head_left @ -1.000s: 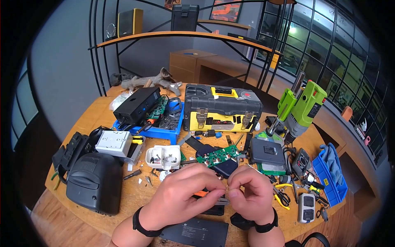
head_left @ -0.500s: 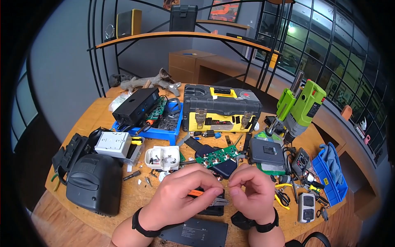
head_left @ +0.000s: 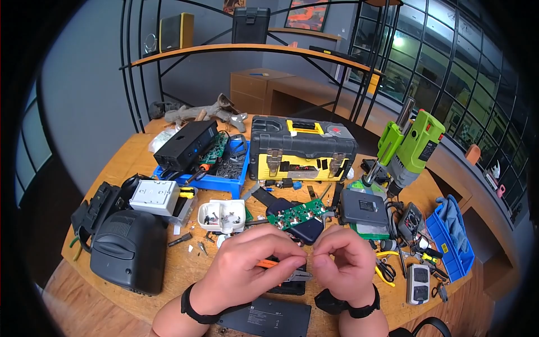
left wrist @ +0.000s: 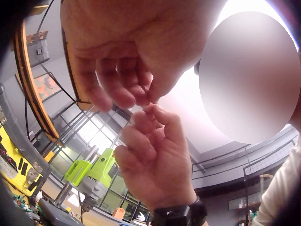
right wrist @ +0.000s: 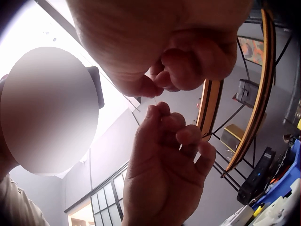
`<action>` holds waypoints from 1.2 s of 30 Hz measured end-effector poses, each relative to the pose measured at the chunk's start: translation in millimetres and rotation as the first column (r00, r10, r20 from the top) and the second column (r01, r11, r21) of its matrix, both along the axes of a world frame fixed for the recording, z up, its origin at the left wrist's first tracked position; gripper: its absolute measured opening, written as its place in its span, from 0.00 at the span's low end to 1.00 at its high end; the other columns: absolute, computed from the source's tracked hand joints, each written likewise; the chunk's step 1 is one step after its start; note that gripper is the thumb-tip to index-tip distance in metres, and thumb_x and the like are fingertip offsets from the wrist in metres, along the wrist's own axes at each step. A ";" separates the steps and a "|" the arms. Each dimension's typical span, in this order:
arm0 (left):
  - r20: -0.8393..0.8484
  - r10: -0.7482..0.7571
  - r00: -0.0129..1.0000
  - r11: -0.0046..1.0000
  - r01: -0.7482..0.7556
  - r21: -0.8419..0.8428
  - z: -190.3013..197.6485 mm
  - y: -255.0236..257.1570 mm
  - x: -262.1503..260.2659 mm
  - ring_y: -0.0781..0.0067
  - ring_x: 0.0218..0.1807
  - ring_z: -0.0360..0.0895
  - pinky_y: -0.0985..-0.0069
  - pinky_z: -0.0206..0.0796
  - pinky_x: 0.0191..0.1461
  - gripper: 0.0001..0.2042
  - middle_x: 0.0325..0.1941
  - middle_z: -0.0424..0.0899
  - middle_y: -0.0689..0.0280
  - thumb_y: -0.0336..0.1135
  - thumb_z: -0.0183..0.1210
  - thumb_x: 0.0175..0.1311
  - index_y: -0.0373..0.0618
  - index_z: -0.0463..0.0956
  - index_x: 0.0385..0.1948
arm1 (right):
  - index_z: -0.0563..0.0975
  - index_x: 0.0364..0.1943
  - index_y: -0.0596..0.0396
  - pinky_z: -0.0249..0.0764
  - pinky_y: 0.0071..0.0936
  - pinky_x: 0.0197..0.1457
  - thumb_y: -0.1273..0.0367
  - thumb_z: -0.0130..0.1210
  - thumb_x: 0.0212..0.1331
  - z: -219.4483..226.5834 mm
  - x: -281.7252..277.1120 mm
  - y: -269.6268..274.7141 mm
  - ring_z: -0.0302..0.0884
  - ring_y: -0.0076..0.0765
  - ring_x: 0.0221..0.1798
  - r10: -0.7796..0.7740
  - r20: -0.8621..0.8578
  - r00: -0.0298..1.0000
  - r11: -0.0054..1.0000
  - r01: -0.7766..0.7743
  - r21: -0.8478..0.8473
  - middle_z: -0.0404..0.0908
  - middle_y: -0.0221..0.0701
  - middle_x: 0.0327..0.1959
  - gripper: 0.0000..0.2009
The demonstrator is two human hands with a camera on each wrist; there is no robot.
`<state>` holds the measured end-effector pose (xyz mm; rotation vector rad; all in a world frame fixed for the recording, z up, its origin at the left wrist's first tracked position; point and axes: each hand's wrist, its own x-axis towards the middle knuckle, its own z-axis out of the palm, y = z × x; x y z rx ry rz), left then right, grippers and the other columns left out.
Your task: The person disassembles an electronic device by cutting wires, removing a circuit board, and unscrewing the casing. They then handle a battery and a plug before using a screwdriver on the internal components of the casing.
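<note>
Both hands are raised over the near middle of the table with their fingertips almost meeting. My left hand (head_left: 238, 267) pinches with thumb and forefinger, its other fingers loosely bent in the left wrist view. Facing it, my right hand (head_left: 349, 263) pinches the same way, its remaining fingers curled. Whatever sits between the fingertips is tiny and mostly hidden; I cannot tell what it is. Beneath the left hand lie orange-handled pliers (head_left: 301, 276) over a black case (head_left: 289, 288). A flat black panel with printed text (head_left: 269, 318) lies nearer the body.
Ahead are a green circuit board (head_left: 298, 214) and a white container of small parts (head_left: 222, 216). A black-and-yellow toolbox (head_left: 303, 147) stands behind. To the left sits a black housing (head_left: 128, 251); to the right, yellow-handled scissors (head_left: 385, 271) and a green drill (head_left: 412, 147).
The fingertips of the two hands have drawn slightly apart, then come a little closer again. More of the pliers shows beneath the left hand. Things on the table have stayed put.
</note>
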<state>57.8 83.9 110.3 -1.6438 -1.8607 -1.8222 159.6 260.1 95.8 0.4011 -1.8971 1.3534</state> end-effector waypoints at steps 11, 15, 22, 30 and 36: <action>0.070 -0.036 0.997 0.999 0.036 -0.006 2.5 -2.2 2.4 0.68 0.38 0.84 0.73 0.75 0.44 0.07 0.37 0.86 0.61 0.23 0.71 0.57 0.39 0.84 0.35 | 0.80 0.39 0.59 0.62 0.16 0.27 0.80 0.66 0.60 0.2 2.1 -2.0 0.69 0.16 0.27 0.045 0.006 0.999 0.997 -0.045 -0.057 0.79 0.27 0.30 0.07; 0.052 -0.022 0.998 1.000 0.022 0.016 0.7 -1.9 1.1 0.68 0.38 0.84 0.74 0.75 0.44 0.06 0.37 0.86 0.61 0.23 0.71 0.57 0.39 0.84 0.35 | 0.80 0.39 0.58 0.62 0.16 0.27 0.79 0.67 0.59 0.3 1.3 -1.2 0.70 0.17 0.27 0.022 -0.012 1.000 1.000 -0.022 0.011 0.80 0.27 0.30 0.08; 0.078 -0.034 0.996 0.999 0.033 0.021 1.1 -3.1 1.7 0.69 0.39 0.83 0.74 0.75 0.44 0.06 0.37 0.86 0.61 0.23 0.71 0.56 0.39 0.84 0.34 | 0.81 0.40 0.58 0.63 0.17 0.27 0.80 0.67 0.57 0.7 1.9 -1.8 0.71 0.17 0.26 0.012 -0.010 1.000 0.999 -0.012 0.031 0.80 0.28 0.30 0.08; 0.093 -0.056 0.994 0.998 0.054 0.019 1.8 -3.5 2.7 0.69 0.39 0.83 0.74 0.75 0.45 0.07 0.38 0.85 0.61 0.23 0.71 0.55 0.39 0.84 0.35 | 0.81 0.40 0.59 0.62 0.16 0.27 0.80 0.66 0.59 -0.2 1.4 -3.6 0.70 0.17 0.27 0.030 -0.022 0.999 1.000 -0.030 0.002 0.79 0.28 0.29 0.08; 0.096 -0.043 0.994 0.997 0.037 0.067 -0.3 -2.8 2.9 0.69 0.39 0.83 0.74 0.75 0.45 0.06 0.37 0.86 0.61 0.24 0.71 0.56 0.39 0.84 0.34 | 0.80 0.41 0.58 0.61 0.16 0.27 0.79 0.66 0.59 -0.8 2.0 -5.1 0.69 0.16 0.27 0.061 0.017 0.998 0.998 -0.061 -0.027 0.78 0.28 0.30 0.08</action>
